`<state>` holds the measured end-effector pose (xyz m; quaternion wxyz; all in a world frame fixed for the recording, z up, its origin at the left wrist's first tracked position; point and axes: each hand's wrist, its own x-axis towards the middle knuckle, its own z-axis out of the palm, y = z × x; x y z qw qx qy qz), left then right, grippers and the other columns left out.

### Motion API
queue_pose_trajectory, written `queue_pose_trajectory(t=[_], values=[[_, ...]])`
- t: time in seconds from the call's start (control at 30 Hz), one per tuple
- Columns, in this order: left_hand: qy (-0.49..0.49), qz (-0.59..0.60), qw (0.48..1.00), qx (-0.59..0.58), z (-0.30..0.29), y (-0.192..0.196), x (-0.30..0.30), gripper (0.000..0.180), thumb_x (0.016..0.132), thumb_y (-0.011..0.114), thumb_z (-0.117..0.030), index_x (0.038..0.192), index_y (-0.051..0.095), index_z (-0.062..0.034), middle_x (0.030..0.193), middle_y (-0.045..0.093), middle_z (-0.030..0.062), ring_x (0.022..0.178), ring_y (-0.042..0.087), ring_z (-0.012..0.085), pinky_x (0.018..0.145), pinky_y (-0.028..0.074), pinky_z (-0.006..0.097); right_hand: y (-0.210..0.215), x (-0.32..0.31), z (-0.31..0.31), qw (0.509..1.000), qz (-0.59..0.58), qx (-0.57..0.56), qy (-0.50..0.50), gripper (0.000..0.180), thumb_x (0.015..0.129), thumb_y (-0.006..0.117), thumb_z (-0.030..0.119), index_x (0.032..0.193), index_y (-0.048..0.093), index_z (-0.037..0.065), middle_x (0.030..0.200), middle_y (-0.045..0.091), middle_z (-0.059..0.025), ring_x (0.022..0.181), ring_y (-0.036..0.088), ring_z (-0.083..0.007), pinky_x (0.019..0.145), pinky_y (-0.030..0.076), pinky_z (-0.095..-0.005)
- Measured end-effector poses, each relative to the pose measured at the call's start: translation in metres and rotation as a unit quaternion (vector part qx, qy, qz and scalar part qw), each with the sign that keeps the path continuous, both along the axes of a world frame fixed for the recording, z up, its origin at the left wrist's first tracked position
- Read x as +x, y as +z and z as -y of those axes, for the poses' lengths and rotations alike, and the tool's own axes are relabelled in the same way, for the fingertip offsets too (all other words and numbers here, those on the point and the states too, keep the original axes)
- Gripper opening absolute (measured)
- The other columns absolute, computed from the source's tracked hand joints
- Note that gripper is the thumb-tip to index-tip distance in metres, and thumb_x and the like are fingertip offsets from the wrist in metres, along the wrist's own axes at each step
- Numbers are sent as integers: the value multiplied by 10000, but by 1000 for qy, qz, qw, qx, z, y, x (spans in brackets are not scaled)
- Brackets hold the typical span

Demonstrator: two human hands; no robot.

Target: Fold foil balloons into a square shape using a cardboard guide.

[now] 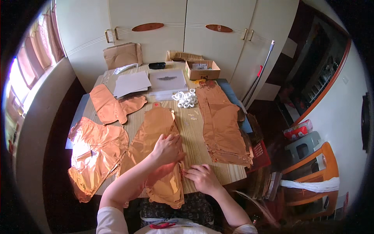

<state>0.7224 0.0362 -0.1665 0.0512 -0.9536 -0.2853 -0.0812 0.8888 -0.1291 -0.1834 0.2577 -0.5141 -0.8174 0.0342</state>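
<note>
Pale cabinets [148, 11] are standing beyond the far edge of the surface [194, 150]. From my remote seat, I am seeing the copper foil [154, 126] lying at the middle of the front edge and overhanging it, probably for easy reach. The left hand [167, 149] is resting on it with bent fingers, seemingly steadying the thin sheet; the right hand [202, 179] is lying at its right side. I cannot tell whether either hand's fingers are grasping it. The left foil [99, 140] and right foil [222, 124] are lying near their own edges, likely leaving working room between. Near the far edge, a box [212, 74] is holding something pale that I am not making out. White rings [187, 99] are lying heaped, uncontained. Past the right edge, a red basket [260, 153] is sitting lower, its contents hidden from me.
</note>
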Motion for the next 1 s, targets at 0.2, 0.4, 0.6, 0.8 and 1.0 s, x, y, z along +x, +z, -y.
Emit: queue_pose_trajectory(t=[0.2,0.4,0.6,0.8,1.0], values=[[11,17,1000,12,-27,-2,13,699,748,614,-641,1109,620,-43,1036,618,69,1015,567,199,803,405,367,1,1,0,1000,3,1,-1,216,824,565,109,966,726,129,1069,685,12,1091,578,-183,925,396,-374],[49,20,999,6,-54,-8,14,795,719,601,-715,1172,605,-61,1127,595,67,1049,555,208,850,400,389,5,-1,0,1000,2,-5,0,221,838,556,110,979,726,119,1084,683,3,1099,573,-186,950,394,-382],[60,-24,998,-3,-75,-1,18,1032,539,663,-801,1248,573,-57,1304,530,84,1202,479,221,952,374,396,6,0,0,1000,5,-11,2,231,833,544,94,979,723,110,1107,675,-9,1115,565,-197,963,392,-385],[35,-92,995,-20,-79,-4,17,1057,532,684,-797,1277,558,-57,1337,498,89,1288,407,227,997,348,457,6,2,-3,999,0,-43,22,250,833,524,72,1000,707,94,1107,672,-33,1116,575,-211,953,408,-392],[35,-118,990,-63,-78,7,26,1116,450,727,-779,1278,564,-50,1417,448,97,1302,398,254,1045,319,465,22,15,-34,998,41,-47,8,326,911,466,84,1171,659,119,1230,638,-45,1207,541,-186,991,406,-381]])
